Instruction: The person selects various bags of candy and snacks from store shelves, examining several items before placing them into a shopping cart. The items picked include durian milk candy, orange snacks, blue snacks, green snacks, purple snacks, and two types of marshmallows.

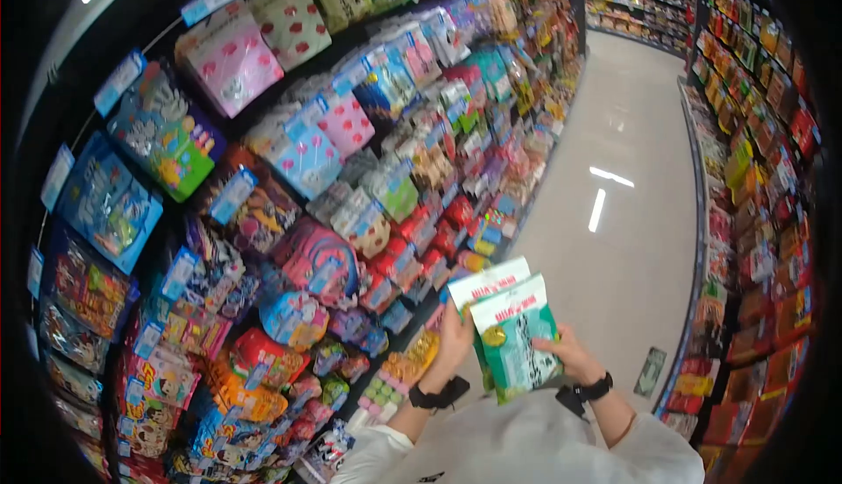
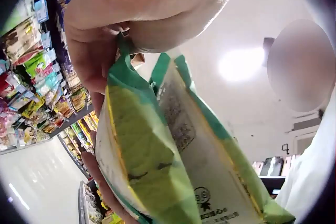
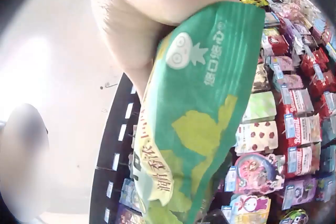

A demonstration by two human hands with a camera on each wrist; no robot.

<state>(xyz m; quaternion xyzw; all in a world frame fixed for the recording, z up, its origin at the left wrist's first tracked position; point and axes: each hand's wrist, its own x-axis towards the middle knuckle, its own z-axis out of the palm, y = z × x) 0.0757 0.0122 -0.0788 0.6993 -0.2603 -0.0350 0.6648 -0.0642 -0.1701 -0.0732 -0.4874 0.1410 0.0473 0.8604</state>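
Two green-and-white snack bags are held in front of the person's body. The front bag (image 1: 516,339) overlaps the rear bag (image 1: 488,279) in the head view. My left hand (image 1: 453,342) grips the bags at their left side; in the left wrist view its thumb and fingers (image 2: 97,58) pinch a green bag edge (image 2: 126,69), with the second bag (image 2: 205,150) beside it. My right hand (image 1: 572,358) holds the right side of the front bag. In the right wrist view the hand (image 3: 157,3) is at the green bag (image 3: 199,113), its fingertips hidden behind it.
Shelves of colourful packaged sweets (image 1: 324,265) rise close on the left, with blue-and-white price tags (image 1: 232,196). More stocked shelves (image 1: 754,221) line the right side. Between them runs a pale shiny floor (image 1: 605,177), with a dark rectangular floor marking (image 1: 650,372) near the right shelf.
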